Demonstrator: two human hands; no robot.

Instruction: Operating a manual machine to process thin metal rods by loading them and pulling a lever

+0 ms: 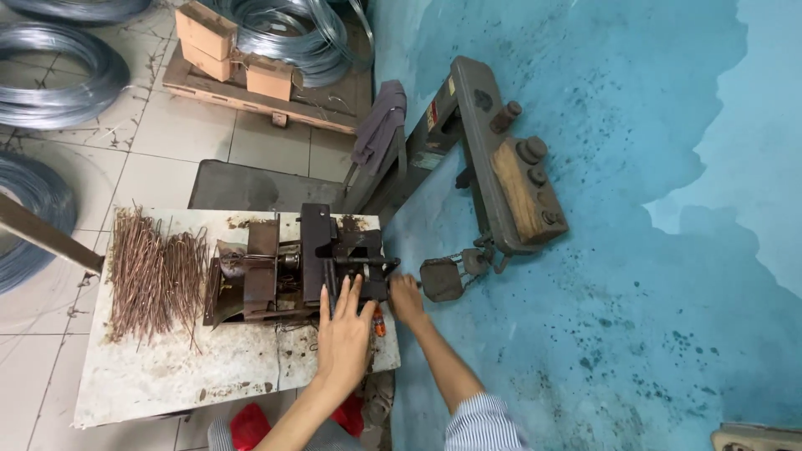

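**A:** The bending jig (334,259), that dark metal fixture, sat at the right end of the stained white table (167,376), didn't it?

**B:** It did, hard against the table's right edge. The left hand (342,334) lay flat on its near side, fingers spread and straight, gripping nothing. The right hand (407,299) was at the jig's right end, beside the horizontal rod (368,260); its fingers were curled, but I could not tell whether they clasped anything.

**A:** What worried you?

**B:** In my judgement, the left fingertips lay close to the jig's moving parts. If the rod or its lever swung while they rested there, they could get pinched. The jig also sat so near the edge that a hard pull might shift it.

**A:** And around it?

**B:** A pile of bent copper-coloured wire pieces (154,276) lay at the table's left end, well apart from both hands. Beyond the table stood a grey machine frame with a wooden block (514,188), a cloth (380,125) draped over it, and coils of steel wire (58,75) on the tiled floor.

**A:** Anything unclear?

**B:** A small orange thing (378,321) below the right hand was too small to identify, and the jig's working end was hidden behind the hands.
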